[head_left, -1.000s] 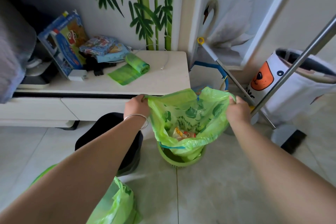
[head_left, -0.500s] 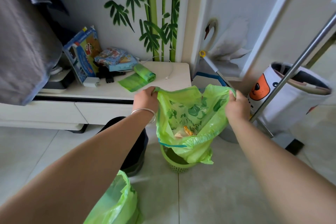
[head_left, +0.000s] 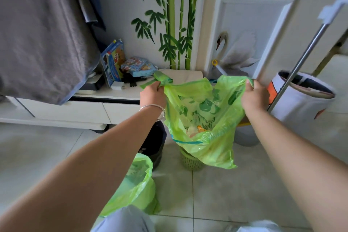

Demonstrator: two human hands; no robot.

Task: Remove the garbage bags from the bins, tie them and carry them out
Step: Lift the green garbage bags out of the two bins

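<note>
Lifting green garbage bag out of small green bin, left hand and right hand each pinching rim corner; bag bottom hanging partly inside bin; tying probably coming next

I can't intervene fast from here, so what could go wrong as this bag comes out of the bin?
1. The green bag is held open by left hand and right hand; tilting could spill rubbish.
2. Its bottom still sits in the small green bin, which might lift or tip.
3. The metal pole beside the right hand could get knocked.
</note>
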